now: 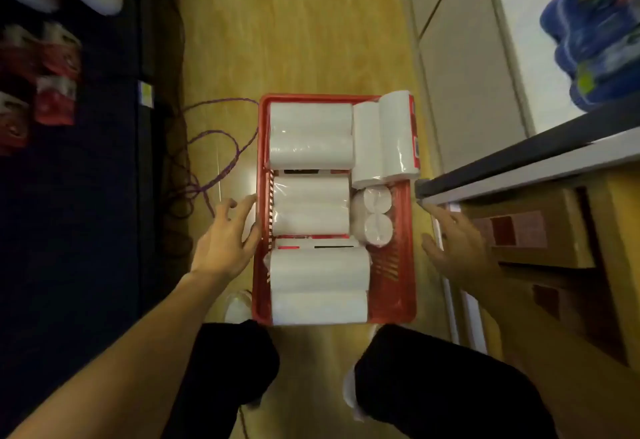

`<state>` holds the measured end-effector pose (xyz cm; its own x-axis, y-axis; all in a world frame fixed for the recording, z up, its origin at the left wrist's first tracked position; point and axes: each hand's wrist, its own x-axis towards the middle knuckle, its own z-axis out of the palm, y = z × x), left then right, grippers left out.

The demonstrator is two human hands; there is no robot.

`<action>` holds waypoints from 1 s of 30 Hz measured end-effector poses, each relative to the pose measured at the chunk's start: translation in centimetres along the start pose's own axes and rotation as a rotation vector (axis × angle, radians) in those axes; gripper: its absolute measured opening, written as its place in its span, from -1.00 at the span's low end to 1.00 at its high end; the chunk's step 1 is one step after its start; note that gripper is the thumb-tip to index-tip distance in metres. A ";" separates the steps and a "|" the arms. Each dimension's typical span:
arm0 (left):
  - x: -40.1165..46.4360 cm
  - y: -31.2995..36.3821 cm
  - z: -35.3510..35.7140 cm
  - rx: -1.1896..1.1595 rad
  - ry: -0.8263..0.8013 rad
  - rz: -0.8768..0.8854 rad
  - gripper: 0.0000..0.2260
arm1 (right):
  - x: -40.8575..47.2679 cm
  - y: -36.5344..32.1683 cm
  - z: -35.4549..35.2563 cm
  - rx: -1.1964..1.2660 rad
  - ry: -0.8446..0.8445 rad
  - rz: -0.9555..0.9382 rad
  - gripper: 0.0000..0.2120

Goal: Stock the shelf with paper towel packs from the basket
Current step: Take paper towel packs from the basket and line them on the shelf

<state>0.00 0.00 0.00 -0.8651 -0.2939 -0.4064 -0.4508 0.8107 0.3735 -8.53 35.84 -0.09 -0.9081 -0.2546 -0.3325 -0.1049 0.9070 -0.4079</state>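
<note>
Head cam: red basket (pixel 403 258) on the floor (pixel 294 33), holding 5 paper towel packs (pixel 310 135): 3 stacked down its left side, 2 on the right at 1–3 o'clock. Left hand (pixel 225 236) at the basket's 9 o'clock edge, fingers apart. Right hand (pixel 457 242) at 3 o'clock beside the shelf (pixel 519 170), fingers apart, gripping nothing. Open floor at 12.

Honestly nothing here is readable. The paper towel packs (pixel 310 134) in the basket (pixel 403 286) have red label strips with dark marks, way too blurry to make out. Same with the small tag (pixel 145 93) on the dark shelf edge on the left, just a smudge.
</note>
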 end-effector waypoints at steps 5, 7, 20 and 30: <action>3.7 -1.9 5.1 -0.026 -0.022 -0.003 -0.53 | 3.0 1.3 4.9 0.085 -0.043 -0.002 -0.59; 4.9 -2.4 6.7 -0.062 -0.020 -0.005 -0.53 | 4.4 1.8 6.2 0.127 -0.050 0.017 -0.57; 7.8 -1.8 10.9 -0.283 0.165 -0.051 -0.56 | 8.9 2.9 11.4 0.264 -0.032 0.087 -0.65; 8.8 -2.0 11.5 -0.252 0.210 -0.056 -0.59 | 9.4 2.6 12.6 0.182 0.134 0.121 -0.71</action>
<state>-4.15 1.66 -13.91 -0.8521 -0.4535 -0.2613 -0.5165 0.6476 0.5603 -12.26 31.57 -15.00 -0.9566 -0.0904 -0.2772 0.0710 0.8499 -0.5222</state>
